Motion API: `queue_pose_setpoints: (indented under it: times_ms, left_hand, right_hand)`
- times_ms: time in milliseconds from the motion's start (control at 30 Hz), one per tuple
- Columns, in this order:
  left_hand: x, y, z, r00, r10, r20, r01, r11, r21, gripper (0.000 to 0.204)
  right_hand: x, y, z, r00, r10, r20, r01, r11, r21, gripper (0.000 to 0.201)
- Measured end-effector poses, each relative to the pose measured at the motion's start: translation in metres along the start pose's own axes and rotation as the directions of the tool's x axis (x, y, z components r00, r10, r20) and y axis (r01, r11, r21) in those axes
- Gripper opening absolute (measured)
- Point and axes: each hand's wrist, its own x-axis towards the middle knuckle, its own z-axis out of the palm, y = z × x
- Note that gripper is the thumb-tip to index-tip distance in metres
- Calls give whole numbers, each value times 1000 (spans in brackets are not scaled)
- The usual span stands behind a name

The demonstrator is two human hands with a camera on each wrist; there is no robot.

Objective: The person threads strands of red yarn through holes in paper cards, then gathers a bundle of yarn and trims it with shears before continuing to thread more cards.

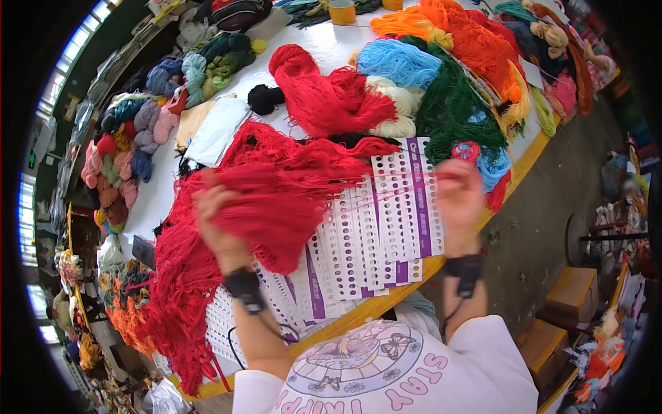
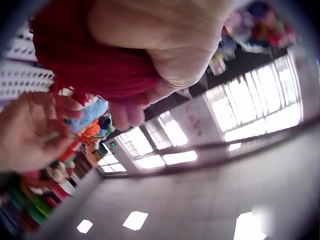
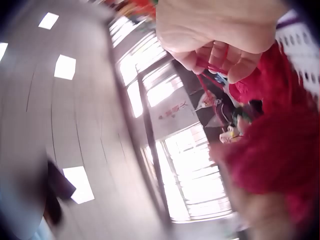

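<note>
A thick hank of red yarn [image 1: 272,214] hangs from my left hand [image 1: 219,210], blurred in the head view. In the left wrist view the fingers of that hand wrap around the red hank [image 2: 95,60]. Thin red strands [image 1: 396,185] stretch from the hank across to my right hand [image 1: 458,196], held over the table's right side. Seen from the right wrist, curled fingers [image 3: 217,57] hold the strands. Beneath both hands lie white cards with rows of holes and purple bands [image 1: 420,207]. A large heap of loose red yarn [image 1: 183,269] spreads to the left.
Another red hank [image 1: 331,100] lies farther back, beside light blue yarn [image 1: 398,63], dark green yarn [image 1: 458,110] and orange yarn [image 1: 462,34]. Many coloured balls cover the table's left side. The yellow table edge [image 1: 358,310] runs close to my body. Cardboard boxes [image 1: 572,297] stand on the floor at right.
</note>
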Motion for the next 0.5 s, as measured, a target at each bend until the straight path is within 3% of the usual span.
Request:
queue_pose_setpoints:
  times_ms: [33,67,133,200,233,267,300,333,367,400,433,467,500]
  left_hand:
    - [5,36,-12,999,-33,42,41,978,-204,33]
    - [10,73,-23,994,-66,85,94,914,-395,36]
    - [6,89,-4,978,-17,209,81,950,-302,25]
    - [4,71,13,937,-19,348,130,946,-298,15]
    - [3,45,25,939,-115,324,181,967,-181,8]
    - [-4,5,40,974,-126,189,104,987,124,14]
    - [-11,-34,56,990,-135,51,100,899,426,20]
    - [-15,-71,62,957,-268,-108,283,792,541,25]
    - [-19,-103,66,893,-429,-135,419,683,598,28]
    - [-29,-135,66,884,-438,-165,415,569,710,27]
    - [-31,-155,64,818,-573,-49,432,556,710,26]
    - [-34,-173,58,747,-649,-143,590,548,593,26]
    - [-32,-183,52,747,-650,-142,564,505,653,21]
  right_hand:
    - [-19,-55,23,972,-211,-99,201,974,-102,5]
    - [-42,-132,27,720,-681,137,535,418,-734,10]
    - [-118,-270,48,359,-905,227,838,206,-505,23]
    - [-136,-266,93,178,-913,368,780,-97,-619,23]
    - [-103,-214,108,193,-898,395,615,-203,-762,20]
    - [-58,-140,108,211,-884,416,421,-302,-855,19]
    - [-36,-104,83,432,-824,366,306,-248,-919,14]
    - [-15,-68,57,629,-719,296,167,-246,-955,17]
    - [1,-38,29,860,-504,82,134,69,-989,15]
    - [12,-5,8,965,-220,141,126,-83,-989,20]
    - [13,23,-1,996,-48,-77,-73,94,-993,26]
    - [18,39,-15,988,82,-128,-140,153,-978,31]
    - [19,46,-25,968,169,-188,-220,200,-955,33]
